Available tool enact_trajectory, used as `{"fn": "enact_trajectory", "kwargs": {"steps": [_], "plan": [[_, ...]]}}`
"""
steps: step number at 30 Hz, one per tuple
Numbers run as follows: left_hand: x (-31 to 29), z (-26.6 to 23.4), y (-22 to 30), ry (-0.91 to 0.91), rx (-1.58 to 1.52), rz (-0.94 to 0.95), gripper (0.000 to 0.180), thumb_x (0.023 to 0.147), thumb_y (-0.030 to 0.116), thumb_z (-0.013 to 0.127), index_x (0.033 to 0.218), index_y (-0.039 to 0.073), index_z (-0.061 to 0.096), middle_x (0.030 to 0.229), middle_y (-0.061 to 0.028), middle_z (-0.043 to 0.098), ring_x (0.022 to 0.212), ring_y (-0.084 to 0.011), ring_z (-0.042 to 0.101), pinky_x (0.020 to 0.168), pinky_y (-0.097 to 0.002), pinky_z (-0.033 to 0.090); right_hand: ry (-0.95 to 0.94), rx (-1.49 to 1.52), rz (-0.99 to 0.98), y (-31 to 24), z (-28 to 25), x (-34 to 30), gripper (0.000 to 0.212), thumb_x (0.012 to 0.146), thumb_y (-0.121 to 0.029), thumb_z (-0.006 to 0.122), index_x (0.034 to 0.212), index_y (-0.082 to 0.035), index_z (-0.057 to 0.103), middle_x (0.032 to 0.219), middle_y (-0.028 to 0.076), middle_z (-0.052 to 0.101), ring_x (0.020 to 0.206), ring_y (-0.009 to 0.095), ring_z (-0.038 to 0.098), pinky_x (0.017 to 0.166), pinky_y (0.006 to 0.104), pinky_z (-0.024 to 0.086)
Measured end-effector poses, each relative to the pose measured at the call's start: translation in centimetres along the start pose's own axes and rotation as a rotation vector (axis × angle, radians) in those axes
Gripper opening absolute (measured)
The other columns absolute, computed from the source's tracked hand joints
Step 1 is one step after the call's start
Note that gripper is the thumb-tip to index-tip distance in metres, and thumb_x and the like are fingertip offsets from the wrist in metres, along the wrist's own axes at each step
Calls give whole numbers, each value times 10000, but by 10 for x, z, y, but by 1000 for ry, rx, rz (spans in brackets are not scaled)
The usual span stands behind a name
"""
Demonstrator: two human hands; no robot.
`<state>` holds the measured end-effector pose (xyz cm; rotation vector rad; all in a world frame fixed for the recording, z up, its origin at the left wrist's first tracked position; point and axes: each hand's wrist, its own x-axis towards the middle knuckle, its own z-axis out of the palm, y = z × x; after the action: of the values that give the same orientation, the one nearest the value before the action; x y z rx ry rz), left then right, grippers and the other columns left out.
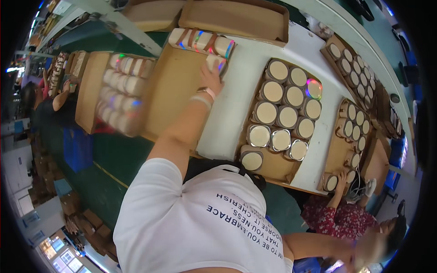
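Left grip (210,78) clamped on cream cup (218,60), at cardboard tray (175,86), right grip (354,255) blurred, cannot tell.

Off-wht cup (218,62); by R edge of brn tray (175,86)

The jar (220,63) is cream, the tray (175,86) tan, the tabletop (218,129) white, the co-worker's top (346,223) white-flecked red
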<state>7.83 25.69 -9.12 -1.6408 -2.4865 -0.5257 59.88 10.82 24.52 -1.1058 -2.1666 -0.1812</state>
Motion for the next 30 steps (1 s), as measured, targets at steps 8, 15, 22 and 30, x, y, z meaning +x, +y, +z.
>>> {"fn": "enact_trajectory", "kwargs": {"steps": [8,15,22,30], "plan": [[18,20,-64,-23,-593,-65,607,721,172,738,1265,101,480,1188,-198,530,990,-361,584,822,-446,496,504,187,156,-24,-4,38,542,805,-211,583,1259,48,442,1308,148,475,1162,294,497,958,386,441],[-47,-162,2,-436,-2331,-964,476,934,434,419,1269,103,492,1181,-97,594,942,-229,624,727,-319,551,902,1699,869,46,76,-29,650,663,-312,698,1236,-69,510,1253,150,516,1217,359,413,1020,626,242],[-111,-197,24,-657,-2837,-745,526,928,439,403,1307,78,463,1294,-117,525,1128,-260,554,838,-382,526,-406,1098,1367,-8,249,-128,558,616,-64,661,1143,-108,482,1023,120,552,905,279,569,728,422,511],[-137,-220,30,-684,-2867,-779,533,903,489,441,1274,107,479,1239,-91,550,1051,-238,570,788,-359,522,-841,-44,72,-53,288,-116,746,526,-189,786,1204,-171,475,1154,195,463,1073,380,462,849,483,409]]}}
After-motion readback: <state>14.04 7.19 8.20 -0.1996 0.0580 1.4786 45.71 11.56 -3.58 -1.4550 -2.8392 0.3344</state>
